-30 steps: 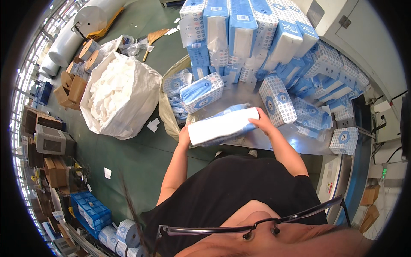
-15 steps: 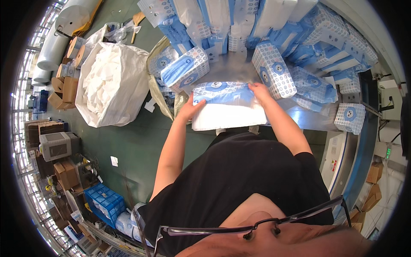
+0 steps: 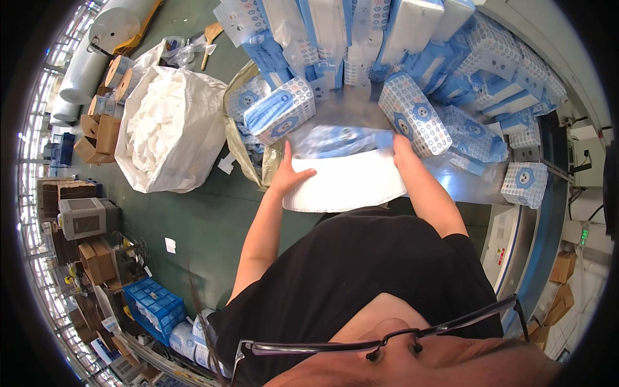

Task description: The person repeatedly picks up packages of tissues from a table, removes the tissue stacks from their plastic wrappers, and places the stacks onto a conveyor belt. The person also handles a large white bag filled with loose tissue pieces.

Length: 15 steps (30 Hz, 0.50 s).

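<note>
Close in front of me is a stack of white tissues (image 3: 345,180), its near edge bowed toward my body. A blue and white printed plastic bag (image 3: 342,140) lies crumpled over its far side, partly smeared by motion. My left hand (image 3: 288,173) grips the stack's left end, thumb on top and a finger stretched along the side. At the right end, my right hand (image 3: 402,149) is closed on the stack's far corner beside the bag; its fingertips are partly hidden. A filled tissue pack (image 3: 279,111) rests beyond my left hand, and another filled pack (image 3: 414,113) leans beyond my right.
Many blue and white packs (image 3: 348,39) are piled along the far side of the metal worktable (image 3: 461,180). Left of it stand an olive sack (image 3: 258,164) and a large white sack (image 3: 145,129) of white scraps. A single pack (image 3: 525,182) sits at the right edge.
The tissue stack has shifted toward my body, and more of its white surface shows. The bag has crumpled back toward the far side. Both hands keep hold at the ends.
</note>
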Each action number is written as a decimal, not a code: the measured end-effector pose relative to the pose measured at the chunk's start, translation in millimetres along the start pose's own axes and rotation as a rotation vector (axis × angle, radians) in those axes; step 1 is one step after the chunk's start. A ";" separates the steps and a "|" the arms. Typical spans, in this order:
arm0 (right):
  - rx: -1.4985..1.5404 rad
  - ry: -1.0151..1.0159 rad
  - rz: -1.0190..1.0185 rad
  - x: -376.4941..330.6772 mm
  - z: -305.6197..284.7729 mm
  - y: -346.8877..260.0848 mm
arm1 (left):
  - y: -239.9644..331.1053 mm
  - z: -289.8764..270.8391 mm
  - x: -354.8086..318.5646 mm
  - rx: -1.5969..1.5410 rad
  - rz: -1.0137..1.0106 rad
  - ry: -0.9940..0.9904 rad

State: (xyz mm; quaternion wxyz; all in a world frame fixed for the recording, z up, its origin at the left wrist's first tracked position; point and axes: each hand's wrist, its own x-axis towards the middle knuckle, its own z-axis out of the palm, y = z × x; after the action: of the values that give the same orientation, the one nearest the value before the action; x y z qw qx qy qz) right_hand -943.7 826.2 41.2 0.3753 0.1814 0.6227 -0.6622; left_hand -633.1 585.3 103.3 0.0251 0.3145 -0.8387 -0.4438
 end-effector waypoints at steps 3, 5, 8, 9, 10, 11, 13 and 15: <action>0.515 -0.079 0.095 -13.9 -19.9 -4.3 | -20.9 1.4 -11.5 -0.201 -0.123 0.153; 0.380 -0.061 0.064 -72.0 -24.6 -20.8 | -24.4 0.7 -24.3 -0.648 -0.281 0.159; -0.223 -0.056 -0.236 -80.5 -69.1 15.4 | -38.1 3.0 -32.0 -0.554 -0.364 0.154; -0.497 -0.068 -0.369 -71.0 -82.6 32.0 | -39.6 5.3 -34.6 -0.572 -0.335 0.122; -0.736 -0.070 -0.438 -84.0 -78.0 30.4 | -41.4 6.9 -35.3 -0.586 -0.302 0.091; -0.973 -0.070 -0.507 -111.6 -61.8 18.6 | -40.1 7.9 -34.5 -0.516 -0.295 0.084; -1.272 -0.024 -0.694 -147.3 -35.6 1.6 | -23.1 7.9 -29.3 -0.375 -0.272 0.063; -1.388 0.059 -0.943 -158.3 -20.1 -7.9 | -3.8 0.0 -25.1 -0.302 -0.278 0.037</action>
State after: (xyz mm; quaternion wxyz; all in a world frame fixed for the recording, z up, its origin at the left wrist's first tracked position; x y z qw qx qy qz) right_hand -850.7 888.0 155.5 0.0693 -0.3526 0.9090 -0.2114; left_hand -611.0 597.5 106.4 0.0257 0.4281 -0.7106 -0.5578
